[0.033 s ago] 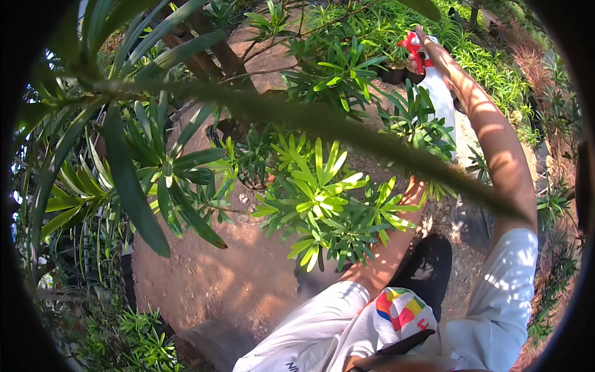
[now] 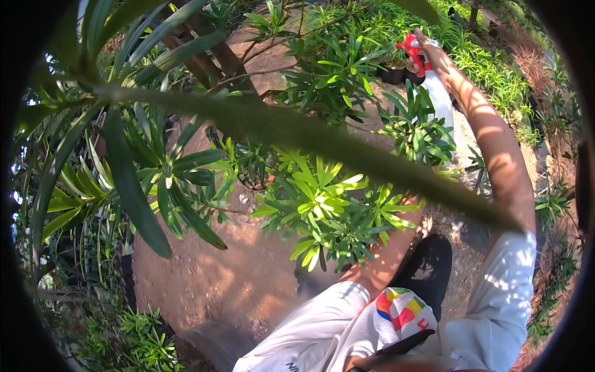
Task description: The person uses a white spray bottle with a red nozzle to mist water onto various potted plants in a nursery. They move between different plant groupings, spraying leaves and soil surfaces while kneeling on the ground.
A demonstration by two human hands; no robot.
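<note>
At the upper right, my right hand is wrapped round the neck and red trigger head of a spray bottle with a white body. The bottle stands roughly upright in the view, and leaves partly cover its lower side. My left forearm reaches up from the lower middle behind a bright green leafy branch. Leaves hide my left hand, so its fingers and anything in them cannot be made out. A darker leaf cluster lies beside the bottle.
A long blurred leaf crosses the view close up. Large leaves and a tree trunk stand at the left and top. Black pots sit near the bottle. Brown soil lies below, with low plants along both sides.
My right hand and the spray bottle have shifted very slightly. The blurred leaf sits a little differently and, with other leaves, covers more of my left forearm's far end.
</note>
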